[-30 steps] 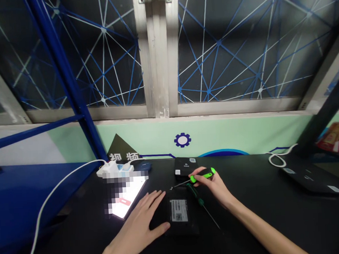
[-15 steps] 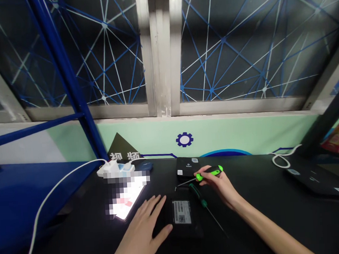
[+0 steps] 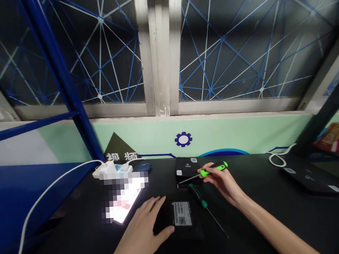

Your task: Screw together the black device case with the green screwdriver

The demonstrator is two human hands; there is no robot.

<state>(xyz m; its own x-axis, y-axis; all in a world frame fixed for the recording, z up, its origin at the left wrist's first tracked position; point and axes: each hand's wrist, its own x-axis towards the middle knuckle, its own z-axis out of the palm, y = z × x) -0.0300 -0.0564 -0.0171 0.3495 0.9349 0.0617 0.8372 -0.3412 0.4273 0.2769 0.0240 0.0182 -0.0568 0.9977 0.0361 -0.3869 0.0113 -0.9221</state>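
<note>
My right hand [image 3: 220, 179] is closed around a screwdriver [image 3: 214, 169] with a bright green and black handle. Its thin shaft slants left, and the tip, with what looks like a tiny screw on it, is just in front of a black box [image 3: 186, 165]. My left hand [image 3: 149, 222] lies with fingers stretched out at the left side of a flat black device [image 3: 190, 231], which bears a white printed label [image 3: 182, 213]; the thumb rests on its edge. Between the device and my right hand lies a second screwdriver [image 3: 202, 201], dark green, its shaft pointing toward me.
A lit phone [image 3: 126, 202], partly blurred out, lies left of my left hand. Behind it are a white power strip [image 3: 110, 169] with a white cable [image 3: 41, 196] and a dark blue mouse [image 3: 143, 167]. At right are another flat black device [image 3: 312, 179] and a looped white cable [image 3: 276, 159].
My right hand has moved slightly right and up with the green and black screwdriver, its tip shifting toward the black box. My left hand has stayed at the device. The view has shifted a little.
</note>
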